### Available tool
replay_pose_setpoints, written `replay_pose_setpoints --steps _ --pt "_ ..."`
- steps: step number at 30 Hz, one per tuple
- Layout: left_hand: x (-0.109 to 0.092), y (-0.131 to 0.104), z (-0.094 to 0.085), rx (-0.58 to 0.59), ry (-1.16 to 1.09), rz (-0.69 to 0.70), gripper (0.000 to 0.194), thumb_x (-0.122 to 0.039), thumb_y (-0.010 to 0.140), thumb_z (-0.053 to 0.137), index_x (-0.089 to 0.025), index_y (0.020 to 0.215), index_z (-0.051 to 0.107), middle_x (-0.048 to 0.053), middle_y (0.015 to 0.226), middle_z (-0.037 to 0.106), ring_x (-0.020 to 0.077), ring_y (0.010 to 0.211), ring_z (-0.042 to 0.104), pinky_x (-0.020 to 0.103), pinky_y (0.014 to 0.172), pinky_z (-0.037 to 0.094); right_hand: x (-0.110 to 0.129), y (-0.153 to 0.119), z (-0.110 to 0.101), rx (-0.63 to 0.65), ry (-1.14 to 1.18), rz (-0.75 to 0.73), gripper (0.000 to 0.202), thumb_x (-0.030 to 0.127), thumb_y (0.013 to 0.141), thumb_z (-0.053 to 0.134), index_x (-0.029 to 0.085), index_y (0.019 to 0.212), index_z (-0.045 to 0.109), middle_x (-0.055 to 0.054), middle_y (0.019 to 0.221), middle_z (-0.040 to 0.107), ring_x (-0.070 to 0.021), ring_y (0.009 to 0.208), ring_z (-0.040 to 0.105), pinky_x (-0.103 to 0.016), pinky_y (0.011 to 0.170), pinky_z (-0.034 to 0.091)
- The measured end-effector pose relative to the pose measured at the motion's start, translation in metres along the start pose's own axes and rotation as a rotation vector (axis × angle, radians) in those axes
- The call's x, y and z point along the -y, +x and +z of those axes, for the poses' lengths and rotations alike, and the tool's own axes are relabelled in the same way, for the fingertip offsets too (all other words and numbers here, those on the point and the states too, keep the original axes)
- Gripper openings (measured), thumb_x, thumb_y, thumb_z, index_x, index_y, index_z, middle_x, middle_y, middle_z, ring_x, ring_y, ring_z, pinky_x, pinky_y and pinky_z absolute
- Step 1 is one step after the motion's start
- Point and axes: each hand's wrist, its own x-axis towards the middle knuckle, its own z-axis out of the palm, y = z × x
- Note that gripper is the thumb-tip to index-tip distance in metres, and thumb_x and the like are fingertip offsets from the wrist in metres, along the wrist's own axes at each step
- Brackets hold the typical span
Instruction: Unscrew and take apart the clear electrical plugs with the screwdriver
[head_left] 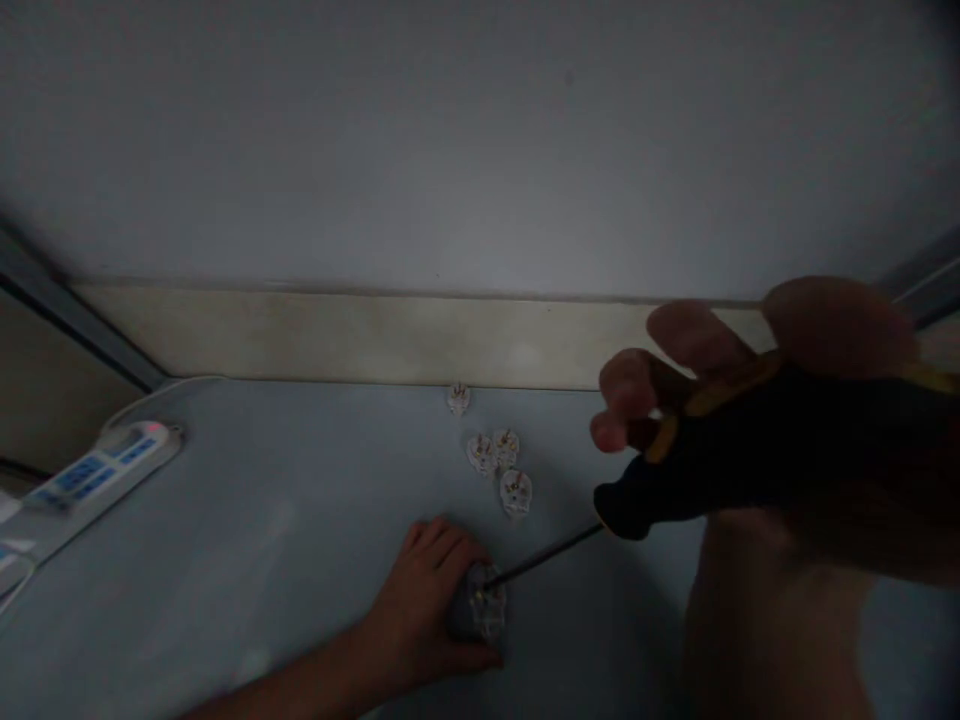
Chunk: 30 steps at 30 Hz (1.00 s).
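My left hand (420, 610) lies low on the grey table, its fingers and thumb curled round a small pale electrical fitting (491, 610) with brass-coloured metal bits. The fitting's left side is hidden by the hand and shadow. Close to the camera, my right hand (697, 370) grips a screwdriver (705, 490) with a thick black and yellow handle. Its thin dark shaft slants down to the left, and the tip meets the fitting near its metal parts. The thumb and fingers surround the handle, with some fingertips off its surface.
Several similar fittings lie beyond my left hand, among them a single one (459, 398) by the wall and a nearer one (515, 492). A white power strip (97, 480) with blue sockets and a cable lies at the left. A pale wall strip (360, 335) borders the table's back edge.
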Motion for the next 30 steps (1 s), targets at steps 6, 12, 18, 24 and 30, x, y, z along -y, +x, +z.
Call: replay_pose_setpoints --steps 6,12,18,24,30 --pt "0.001 0.000 0.001 -0.002 -0.008 -0.001 0.072 -0.033 0.047 0.095 -0.024 0.108 0.056 0.005 0.107 0.067 0.0310 0.098 0.058 0.043 0.085 0.039 -0.006 0.004 0.008 0.083 0.163 -0.088 0.022 0.025 0.080 0.073 0.031 0.096 0.060 0.005 0.071 0.054 -0.0045 0.040 0.039 -0.018 0.037 0.038" --pt "0.001 0.001 0.001 0.010 -0.009 -0.020 0.070 -0.035 0.050 0.094 -0.023 0.108 0.057 0.006 0.109 0.067 0.0316 0.100 0.057 0.044 0.087 0.039 0.001 0.011 -0.013 0.231 0.079 0.090 0.015 0.035 0.087 0.066 0.026 0.098 0.064 0.000 0.101 0.066 -0.0200 0.096 0.068 -0.040 0.084 0.060" --pt "0.001 0.003 -0.005 0.057 -0.023 -0.013 0.072 -0.043 0.051 0.093 -0.023 0.111 0.059 0.006 0.109 0.067 0.0322 0.101 0.057 0.045 0.088 0.039 -0.007 -0.001 -0.003 0.021 0.098 -0.070 0.033 0.013 0.075 0.077 0.027 0.098 0.058 0.005 0.074 0.064 -0.0084 0.050 0.061 -0.016 0.038 0.045" --pt "0.009 0.005 -0.027 0.145 -0.168 0.116 0.052 -0.037 0.074 0.082 -0.026 0.119 0.059 0.004 0.114 0.066 0.0273 0.108 0.057 0.042 0.097 0.038 0.001 0.002 -0.001 -0.046 0.028 0.088 0.022 0.038 0.082 0.071 0.025 0.099 0.064 0.001 0.074 0.060 -0.0137 0.061 0.062 -0.027 0.053 0.052" --pt "0.012 0.007 -0.028 0.119 -0.223 0.125 0.044 -0.029 0.076 0.082 -0.025 0.115 0.061 0.003 0.112 0.068 0.0258 0.107 0.059 0.040 0.097 0.039 -0.007 0.003 -0.001 -0.084 0.083 0.040 0.033 0.026 0.069 0.084 0.028 0.091 0.060 0.005 0.074 0.059 -0.0096 0.059 0.062 -0.023 0.054 0.055"
